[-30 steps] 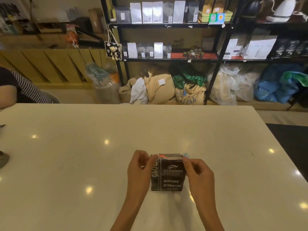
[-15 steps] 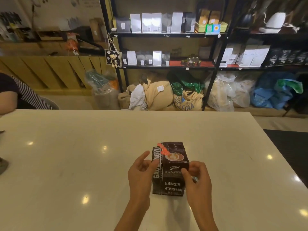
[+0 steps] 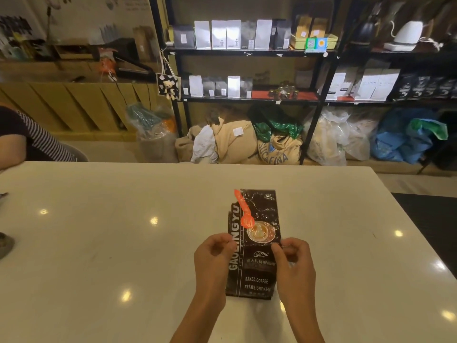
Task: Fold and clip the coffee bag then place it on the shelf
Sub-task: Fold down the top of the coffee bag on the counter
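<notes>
A black coffee bag (image 3: 257, 268) stands upright on the white table (image 3: 99, 243), its top unfolded and crumpled. An orange plastic scoop (image 3: 243, 211) is stuck on its upper front. My left hand (image 3: 212, 258) pinches the bag's left edge at mid height. My right hand (image 3: 291, 266) pinches the right edge at the same height, and something small and pale shows between its fingers; I cannot tell what it is. The black metal shelf (image 3: 247, 52) with rows of coffee bags stands beyond the table's far edge.
A person's arm in a striped sleeve (image 3: 22, 134) rests at the table's far left corner. Sacks and plastic bags (image 3: 247, 142) lie on the floor under the shelf. A wooden counter (image 3: 74, 105) runs along the left wall.
The folded top of the bag has opened up, so the bag now stands at full height. Both hands went from the bag's top down to its mid sides.
</notes>
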A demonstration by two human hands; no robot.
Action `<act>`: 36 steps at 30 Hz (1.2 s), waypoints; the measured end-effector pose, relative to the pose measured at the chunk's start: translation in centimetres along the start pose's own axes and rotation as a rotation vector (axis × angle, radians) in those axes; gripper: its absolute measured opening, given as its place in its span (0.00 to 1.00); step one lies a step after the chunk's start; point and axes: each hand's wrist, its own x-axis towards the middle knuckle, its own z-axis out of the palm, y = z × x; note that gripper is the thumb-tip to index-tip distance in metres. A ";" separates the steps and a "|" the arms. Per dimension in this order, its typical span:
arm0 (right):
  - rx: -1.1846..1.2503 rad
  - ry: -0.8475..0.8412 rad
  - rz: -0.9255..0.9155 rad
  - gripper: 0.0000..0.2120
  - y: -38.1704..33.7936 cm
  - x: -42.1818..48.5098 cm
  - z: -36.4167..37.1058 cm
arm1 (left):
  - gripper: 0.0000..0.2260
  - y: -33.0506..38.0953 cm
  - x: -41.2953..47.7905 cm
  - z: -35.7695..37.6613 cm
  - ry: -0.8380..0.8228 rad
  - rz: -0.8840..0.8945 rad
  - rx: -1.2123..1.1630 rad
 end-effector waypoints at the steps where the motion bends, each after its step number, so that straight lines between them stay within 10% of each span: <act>1: 0.003 -0.006 0.001 0.09 -0.1 0.1 -0.1 | 0.08 0.0 0.0 -0.1 0.006 0.009 0.019; 27: 0.296 -0.044 0.010 0.21 0.4 -2.3 1.1 | 0.12 -0.8 0.1 0.8 -0.036 0.303 0.306; 36: 0.129 -0.021 -0.115 0.06 -0.5 -0.1 0.6 | 0.02 0.2 0.8 0.6 -0.111 0.369 0.364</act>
